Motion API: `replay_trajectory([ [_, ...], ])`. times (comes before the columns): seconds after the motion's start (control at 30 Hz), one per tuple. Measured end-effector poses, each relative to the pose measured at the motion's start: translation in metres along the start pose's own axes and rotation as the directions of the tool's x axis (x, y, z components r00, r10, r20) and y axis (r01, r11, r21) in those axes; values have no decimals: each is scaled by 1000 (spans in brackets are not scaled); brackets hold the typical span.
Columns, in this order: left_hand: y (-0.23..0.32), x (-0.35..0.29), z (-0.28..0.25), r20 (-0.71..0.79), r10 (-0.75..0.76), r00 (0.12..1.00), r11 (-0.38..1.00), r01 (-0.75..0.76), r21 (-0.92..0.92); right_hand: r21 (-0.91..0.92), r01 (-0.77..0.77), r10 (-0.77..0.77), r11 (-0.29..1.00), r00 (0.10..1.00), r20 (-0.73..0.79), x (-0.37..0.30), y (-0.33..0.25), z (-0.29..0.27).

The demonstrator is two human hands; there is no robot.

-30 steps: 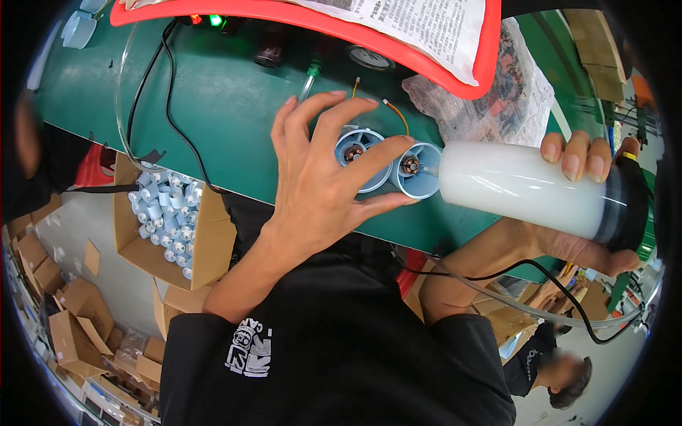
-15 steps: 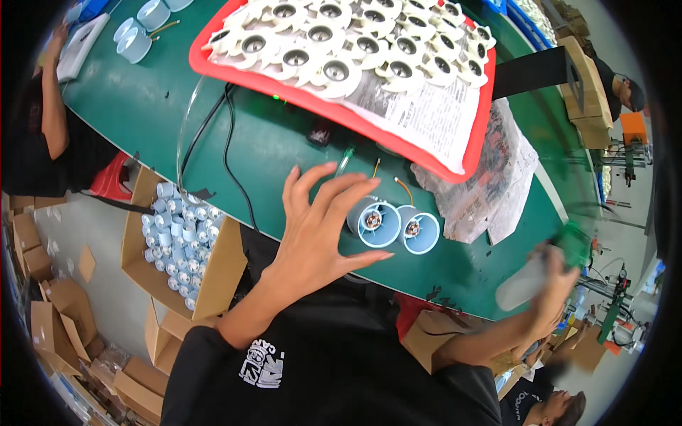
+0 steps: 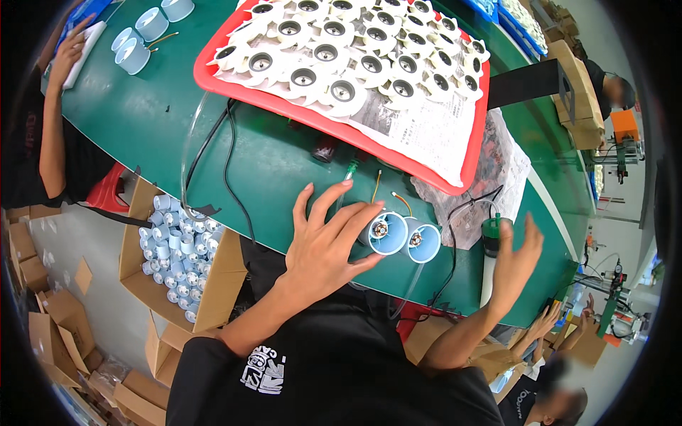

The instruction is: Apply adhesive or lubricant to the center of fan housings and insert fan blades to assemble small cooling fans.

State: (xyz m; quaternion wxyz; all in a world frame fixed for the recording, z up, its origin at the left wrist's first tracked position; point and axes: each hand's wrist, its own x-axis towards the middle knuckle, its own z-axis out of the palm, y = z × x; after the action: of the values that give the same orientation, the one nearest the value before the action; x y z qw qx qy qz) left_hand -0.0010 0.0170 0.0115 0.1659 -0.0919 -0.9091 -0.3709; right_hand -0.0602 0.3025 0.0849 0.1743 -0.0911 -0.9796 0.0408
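My left hand (image 3: 321,248) reaches in from the left, its thumb and fingers curved round the side of a light-blue plastic cup (image 3: 402,243). Copper-coloured windings show inside this cup. A second light-blue cup (image 3: 428,250) stands against its right side, with a similar core inside; thin coloured wires (image 3: 403,201) stick out behind the pair. My right hand (image 3: 514,273) is at the right, fingers spread and nothing in them. Just left of it is a green-and-dark-topped cylinder (image 3: 491,238) with a pale lower part and a tube at its top, partly hidden by the hand.
A red tray (image 3: 284,108) of white fan-like housings (image 3: 342,91) stands raised beyond my hands. A crumpled plastic bag (image 3: 515,160) lies beside it. Black cables (image 3: 227,156) cross the green table. A carton (image 3: 226,273) of blue cups stands lower left. Other people work at both sides.
My right hand has moved left and up and has let go of the green-topped cylinder, which now sits left of it. My left hand has shifted slightly right with its cup; a cable now crosses beside the cups.
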Motion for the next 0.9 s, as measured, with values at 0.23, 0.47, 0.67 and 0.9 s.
replay_trajectory([
  [0.23,1,-1,-3,37,0,999,999,1,-43,326,822,-849,467,520,-94,43,-147,-21],
  [0.47,0,-6,0,-42,33,999,990,-39,-136,-49,951,-942,304,293,-162,67,-176,10],
  [0.67,-2,-9,-4,-131,-47,990,975,17,-221,254,906,-796,339,421,-435,52,-154,-13],
  [0.9,-2,-6,-2,-172,-31,985,975,-8,-221,868,-160,-518,471,746,418,-9,-126,-50],
])
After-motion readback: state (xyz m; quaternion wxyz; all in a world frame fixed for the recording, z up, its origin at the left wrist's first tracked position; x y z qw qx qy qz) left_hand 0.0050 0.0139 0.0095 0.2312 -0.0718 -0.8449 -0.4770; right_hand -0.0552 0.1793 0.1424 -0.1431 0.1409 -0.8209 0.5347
